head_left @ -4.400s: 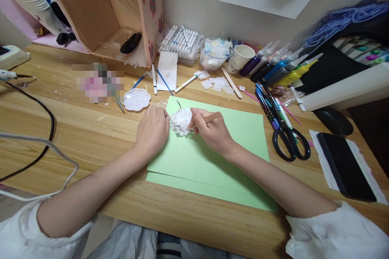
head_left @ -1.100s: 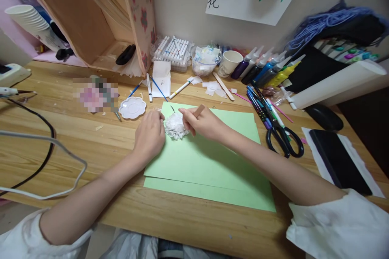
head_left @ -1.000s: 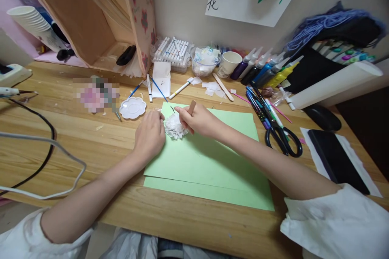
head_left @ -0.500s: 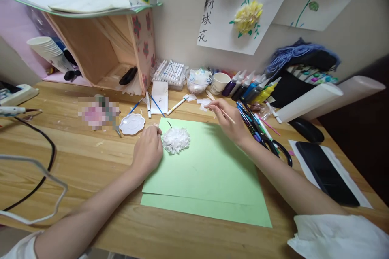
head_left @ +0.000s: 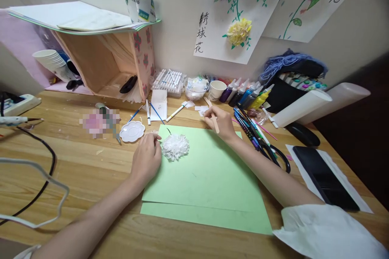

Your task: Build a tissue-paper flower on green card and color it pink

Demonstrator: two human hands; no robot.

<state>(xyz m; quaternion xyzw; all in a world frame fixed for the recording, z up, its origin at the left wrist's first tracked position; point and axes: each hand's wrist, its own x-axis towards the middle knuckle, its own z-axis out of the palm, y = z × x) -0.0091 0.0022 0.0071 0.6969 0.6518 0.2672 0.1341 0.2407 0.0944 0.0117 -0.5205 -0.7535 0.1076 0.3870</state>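
My right hand [head_left: 221, 123] is closed around a flat wooden craft stick [head_left: 212, 114], above the far edge of the green paper [head_left: 209, 178]. Small white paper pieces [head_left: 200, 109] lie close to its fingers. A white ruffled paper flower [head_left: 175, 147] sits on the upper left of the green sheet, with a short dark curved mark at its top. Beside the flower, at the sheet's left edge, rests my left hand [head_left: 147, 156], its fingers curled inward. What those fingers grip, if anything, is hidden. Another green sheet shows underneath along the near edge.
A white palette [head_left: 132, 131] and markers lie left of centre. Glue bottles [head_left: 243, 92], a paper cup [head_left: 216, 90] and a marker box [head_left: 168, 81] line the back. Pens and scissors [head_left: 281, 160], a phone [head_left: 325, 178] and paper rolls [head_left: 304, 109] stand right; cables [head_left: 53, 170] cross the left.
The head view has tilted up slightly. My right hand has turned the craft stick so that it points more upright, and moved a little left. My left hand stays beside the flower.
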